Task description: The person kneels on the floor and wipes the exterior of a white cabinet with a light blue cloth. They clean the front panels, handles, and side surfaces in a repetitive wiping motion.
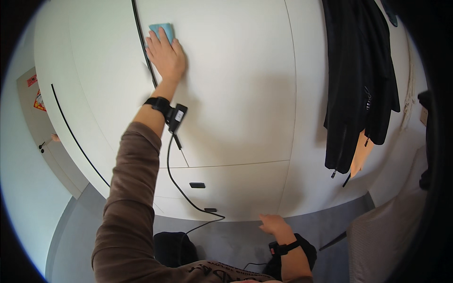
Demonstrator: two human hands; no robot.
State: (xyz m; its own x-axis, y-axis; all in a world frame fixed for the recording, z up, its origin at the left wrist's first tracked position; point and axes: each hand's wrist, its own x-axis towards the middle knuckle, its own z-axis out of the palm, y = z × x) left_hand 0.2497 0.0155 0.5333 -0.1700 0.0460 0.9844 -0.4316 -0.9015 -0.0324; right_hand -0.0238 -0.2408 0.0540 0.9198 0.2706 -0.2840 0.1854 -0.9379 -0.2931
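Observation:
My left hand [165,58] is raised high and presses a folded light-blue cloth [168,31] flat against a white wardrobe door [233,88], beside its long black edge handle [139,26]. The fingers lie over the cloth, and part of it is hidden under them. A black strap with a small device [177,118] and a cable sits on that wrist. My right hand [273,223] hangs low over the grey floor, near the foot of the wardrobe, with nothing visible in it; its fingers are partly curled. A similar strapped device [281,248] is on the right wrist.
A black jacket [354,70] hangs at the right, with an orange cloth item [362,155] below it. A grey upholstered chair [375,233] stands lower right. Drawers with small black handles [197,185] are below the door. A room door [58,152] and part of another person's hand [55,137] show far left.

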